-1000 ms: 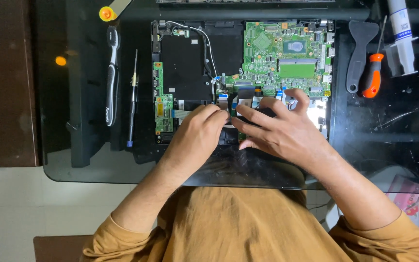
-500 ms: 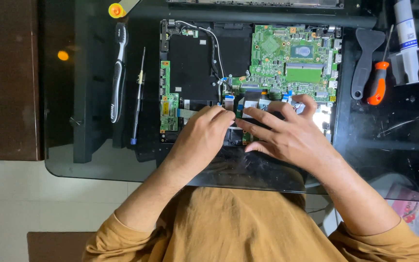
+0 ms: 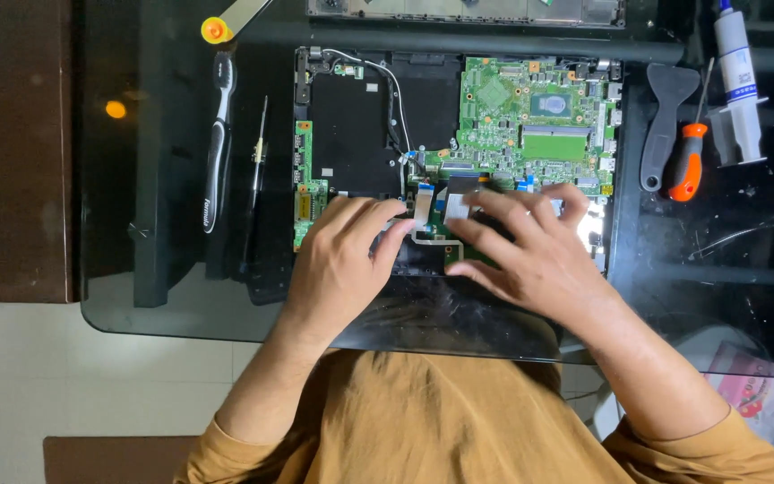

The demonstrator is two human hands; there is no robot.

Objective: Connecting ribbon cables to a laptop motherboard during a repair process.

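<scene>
From my head camera, the opened black laptop base (image 3: 351, 134) with its green circuit board (image 3: 530, 125) lay at centre top of the frame on the dark glass surface (image 3: 136, 287). My left hand (image 3: 338, 269) rested on the laptop's lower edge, fingers loosely spread, fingertips touching a pale flat ribbon cable (image 3: 424, 208) at mid-frame. My right hand (image 3: 530, 255) lay just beside it, fingers splayed wide across the board's lower part; neither hand gripped anything I could see. At upper right lay an orange-handled screwdriver (image 3: 687, 161), a grey plastic pry tool (image 3: 665, 121) and a white syringe tube (image 3: 738, 85). At upper left lay a black-and-white toothbrush (image 3: 218, 143) and thin metal tweezers (image 3: 258, 161).
</scene>
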